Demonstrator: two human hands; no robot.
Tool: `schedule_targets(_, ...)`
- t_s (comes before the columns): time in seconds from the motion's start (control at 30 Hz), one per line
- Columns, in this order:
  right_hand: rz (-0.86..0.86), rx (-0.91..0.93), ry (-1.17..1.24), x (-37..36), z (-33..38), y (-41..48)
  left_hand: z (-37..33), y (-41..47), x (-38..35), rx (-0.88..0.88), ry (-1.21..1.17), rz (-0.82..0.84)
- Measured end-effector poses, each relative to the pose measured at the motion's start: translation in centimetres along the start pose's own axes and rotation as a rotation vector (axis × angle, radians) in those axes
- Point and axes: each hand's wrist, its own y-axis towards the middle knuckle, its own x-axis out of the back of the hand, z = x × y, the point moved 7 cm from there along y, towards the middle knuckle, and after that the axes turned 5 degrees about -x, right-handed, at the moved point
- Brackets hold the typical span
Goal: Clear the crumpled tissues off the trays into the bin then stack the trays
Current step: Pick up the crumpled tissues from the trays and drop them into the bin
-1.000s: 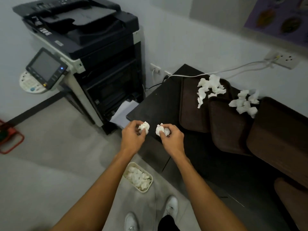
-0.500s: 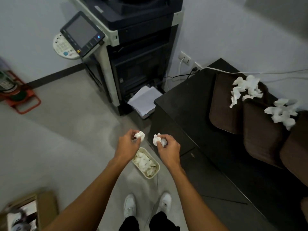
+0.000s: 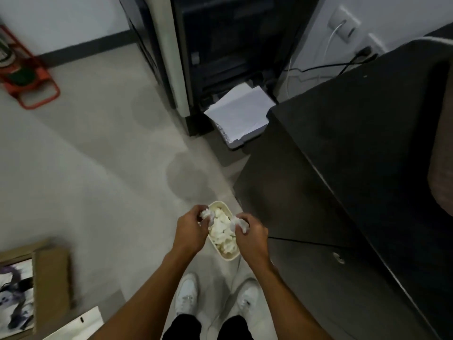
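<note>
Single head-worn wide-angle view, tilted steeply down from standing height, bin (image 3: 229, 258) near centre, shoes (image 3: 186, 298) nearest, copier (image 3: 220, 45) far, cabinet (image 3: 355, 143) right.

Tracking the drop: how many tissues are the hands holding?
2: a tissue pinched in the left hand, another tissue in the right hand, both over the bin; more may hide in either grip.

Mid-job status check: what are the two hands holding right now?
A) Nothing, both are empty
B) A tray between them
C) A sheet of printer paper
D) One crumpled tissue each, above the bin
D: the left hand pinches a crumpled tissue and the right hand grips a second tissue, both above the bin on the floor, which already has tissues in it.
</note>
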Motion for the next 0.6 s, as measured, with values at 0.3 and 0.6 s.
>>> schedule_targets(0.3, 0.025, -0.056, -0.143, -10.4, -10.1, 9.2, 13.1, 4.4, -8.3, 0.126, 0.031, -0.032)
schedule_targets(0.6, 0.147, -0.146, -0.300, -17.3, -17.2, 12.4, 19.5, 5.5, -11.1, 0.136, 0.073, -0.054)
